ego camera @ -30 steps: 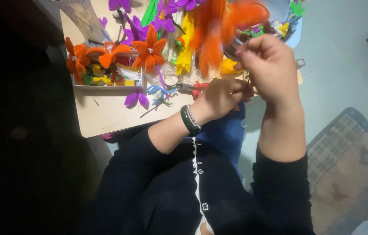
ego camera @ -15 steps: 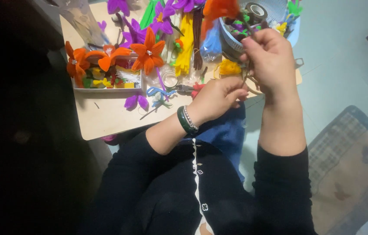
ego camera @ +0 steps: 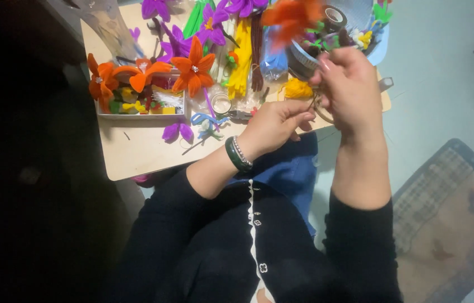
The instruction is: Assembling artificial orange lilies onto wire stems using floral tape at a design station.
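Three fuzzy orange pipe-cleaner lilies lie above a shallow white tray on the pale wooden board. Beside them, yellow chenille stems sit bundled. At centre, the left hand pinches a thin stem between fingertips; the right hand is curled closed higher on it, below a blurred orange bloom.

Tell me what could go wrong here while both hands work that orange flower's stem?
The orange flower sways blurred over the crowded table; it might knock the tape roll. The left hand and right hand pinch a thin stem near the table's edge, so dropped bits could fall off.
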